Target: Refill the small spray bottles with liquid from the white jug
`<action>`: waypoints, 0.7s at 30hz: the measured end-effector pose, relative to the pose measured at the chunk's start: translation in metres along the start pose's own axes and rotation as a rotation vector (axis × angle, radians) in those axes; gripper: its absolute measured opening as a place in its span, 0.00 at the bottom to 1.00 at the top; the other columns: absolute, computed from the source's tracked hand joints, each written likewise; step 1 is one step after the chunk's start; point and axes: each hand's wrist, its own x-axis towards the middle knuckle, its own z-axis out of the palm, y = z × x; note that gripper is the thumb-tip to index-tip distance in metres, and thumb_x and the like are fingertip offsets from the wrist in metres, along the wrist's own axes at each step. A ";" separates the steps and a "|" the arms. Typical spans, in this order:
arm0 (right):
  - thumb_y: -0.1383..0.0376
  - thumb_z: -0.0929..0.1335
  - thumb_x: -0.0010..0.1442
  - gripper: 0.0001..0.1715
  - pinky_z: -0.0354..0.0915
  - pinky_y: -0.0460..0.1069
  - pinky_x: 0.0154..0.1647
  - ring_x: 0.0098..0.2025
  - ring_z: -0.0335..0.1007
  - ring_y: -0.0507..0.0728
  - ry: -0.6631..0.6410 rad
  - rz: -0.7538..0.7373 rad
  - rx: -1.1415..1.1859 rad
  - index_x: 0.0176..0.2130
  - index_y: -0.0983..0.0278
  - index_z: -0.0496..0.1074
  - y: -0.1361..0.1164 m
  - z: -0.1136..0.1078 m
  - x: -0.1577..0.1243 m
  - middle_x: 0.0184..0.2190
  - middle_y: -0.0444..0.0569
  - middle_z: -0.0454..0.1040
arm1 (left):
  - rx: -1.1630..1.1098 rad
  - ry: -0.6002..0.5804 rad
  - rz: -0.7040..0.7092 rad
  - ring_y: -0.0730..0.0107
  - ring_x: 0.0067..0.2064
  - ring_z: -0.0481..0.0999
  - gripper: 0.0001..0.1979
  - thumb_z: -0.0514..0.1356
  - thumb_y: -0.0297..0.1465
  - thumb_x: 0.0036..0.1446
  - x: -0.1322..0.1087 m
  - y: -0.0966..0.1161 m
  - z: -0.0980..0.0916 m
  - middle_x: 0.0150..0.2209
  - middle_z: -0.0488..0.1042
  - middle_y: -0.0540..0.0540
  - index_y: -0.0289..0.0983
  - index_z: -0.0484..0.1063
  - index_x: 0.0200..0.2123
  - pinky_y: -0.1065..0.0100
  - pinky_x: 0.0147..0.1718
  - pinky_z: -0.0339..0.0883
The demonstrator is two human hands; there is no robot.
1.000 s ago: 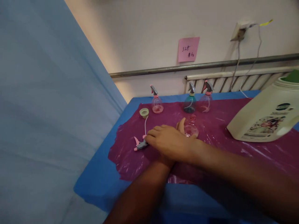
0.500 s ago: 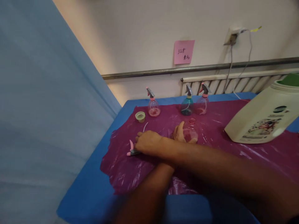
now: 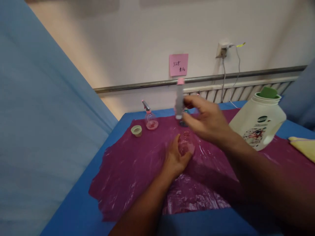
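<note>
My left hand (image 3: pixel 176 159) is wrapped round a clear pink spray bottle (image 3: pixel 186 146) that stands upright, its neck uncovered. Above and slightly behind it, my right hand (image 3: pixel 205 119) grips a grey and pink spray head (image 3: pixel 180 98), blurred by motion. The spray head is apart from the bottle, and its tube cannot be made out. Behind my right hand a teal spray bottle (image 3: pixel 183 123) is mostly hidden. Another pink spray bottle (image 3: pixel 152 123), with its head on, stands at the back left beside a small pale green cap (image 3: pixel 136 131).
Crumpled purple plastic sheeting (image 3: pixel 137 177) covers much of the blue table (image 3: pixel 73 209). A large cream jug (image 3: pixel 261 121) with a green scoop (image 3: pixel 268 92) in its mouth stands at right, near a yellow cloth (image 3: pixel 304 147). A blue curtain (image 3: pixel 44 114) hangs at left.
My right hand has lifted the spray head off the sheeting at left and carried it up and right, above the bottle. My left hand still holds the bottle. The view has shifted.
</note>
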 end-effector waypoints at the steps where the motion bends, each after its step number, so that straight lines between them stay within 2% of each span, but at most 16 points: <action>1: 0.65 0.73 0.70 0.14 0.76 0.58 0.56 0.49 0.80 0.60 0.050 0.073 0.064 0.54 0.58 0.81 0.006 -0.012 -0.003 0.49 0.48 0.85 | -0.012 0.001 -0.012 0.41 0.74 0.73 0.47 0.74 0.43 0.63 -0.001 0.000 0.000 0.74 0.71 0.33 0.42 0.60 0.78 0.39 0.74 0.67; 5: 0.55 0.79 0.66 0.17 0.80 0.57 0.53 0.48 0.82 0.59 0.162 0.247 0.284 0.52 0.56 0.83 0.020 -0.037 -0.014 0.48 0.48 0.85 | -0.022 0.006 -0.056 0.44 0.77 0.70 0.46 0.75 0.39 0.61 -0.003 -0.002 -0.001 0.76 0.69 0.36 0.44 0.60 0.78 0.40 0.77 0.63; 11: 0.58 0.79 0.66 0.13 0.81 0.56 0.53 0.48 0.82 0.59 0.130 0.285 0.341 0.49 0.57 0.83 0.023 -0.039 -0.017 0.46 0.48 0.85 | -0.039 -0.002 -0.078 0.44 0.77 0.70 0.45 0.75 0.37 0.61 -0.002 0.004 -0.005 0.76 0.69 0.35 0.43 0.62 0.77 0.40 0.77 0.64; 13: 0.57 0.79 0.66 0.13 0.80 0.56 0.53 0.47 0.82 0.58 0.070 0.287 0.346 0.49 0.57 0.83 0.025 -0.037 -0.017 0.45 0.47 0.85 | -0.026 -0.007 -0.078 0.43 0.76 0.70 0.45 0.75 0.38 0.61 -0.002 0.006 -0.006 0.75 0.69 0.36 0.43 0.62 0.77 0.39 0.77 0.63; 17: 0.57 0.77 0.69 0.10 0.79 0.55 0.52 0.46 0.80 0.57 -0.146 0.318 0.384 0.46 0.59 0.83 0.036 -0.026 -0.024 0.46 0.48 0.84 | -0.030 0.001 -0.082 0.42 0.76 0.71 0.46 0.75 0.38 0.61 -0.002 0.005 -0.005 0.75 0.69 0.35 0.43 0.60 0.78 0.39 0.76 0.64; 21: 0.54 0.77 0.68 0.14 0.77 0.57 0.55 0.47 0.80 0.58 -0.290 0.442 0.483 0.48 0.59 0.84 0.053 -0.012 -0.034 0.47 0.49 0.85 | -0.051 0.002 -0.072 0.44 0.74 0.72 0.45 0.75 0.37 0.61 -0.002 0.006 -0.003 0.74 0.71 0.36 0.43 0.61 0.77 0.40 0.75 0.66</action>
